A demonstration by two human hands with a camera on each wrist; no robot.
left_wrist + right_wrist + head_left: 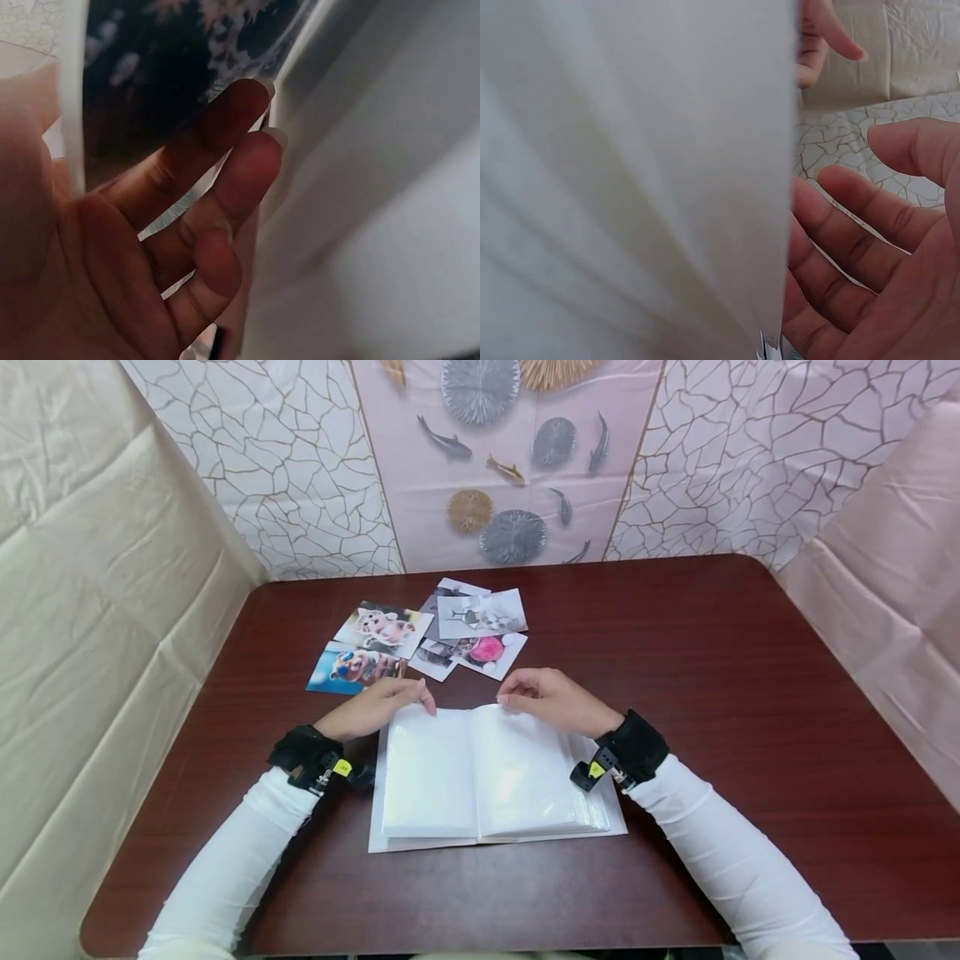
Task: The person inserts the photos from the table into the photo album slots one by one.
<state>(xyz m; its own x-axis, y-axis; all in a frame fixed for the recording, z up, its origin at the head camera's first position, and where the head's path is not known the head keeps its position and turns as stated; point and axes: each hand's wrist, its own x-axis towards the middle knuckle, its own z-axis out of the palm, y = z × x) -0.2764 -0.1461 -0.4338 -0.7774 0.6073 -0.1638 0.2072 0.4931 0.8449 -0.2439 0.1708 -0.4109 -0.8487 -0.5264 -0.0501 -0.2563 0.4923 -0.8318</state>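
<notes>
A photo album (431,777) with clear sleeves lies spread on the table, its pages looking white. At its upper left edge is my left hand (378,706), with fingers loosely bent. The left wrist view has those fingers (247,172) against a dark printed surface (142,82) with pale pinkish shapes; whether that is a cover or a photo I cannot tell. My right hand (558,697) is over the top of the right page. In the right wrist view its fingers (855,247) reach behind a white page (645,165), and the thumb stays apart from it.
Behind the album, several loose animal photos (483,612) overlap in a pile, with a pink-toned photo (382,628) and a blue one (348,668) to the left. All rest on a dark reddish-brown table (712,693). Patterned cloth (285,468) hangs behind it.
</notes>
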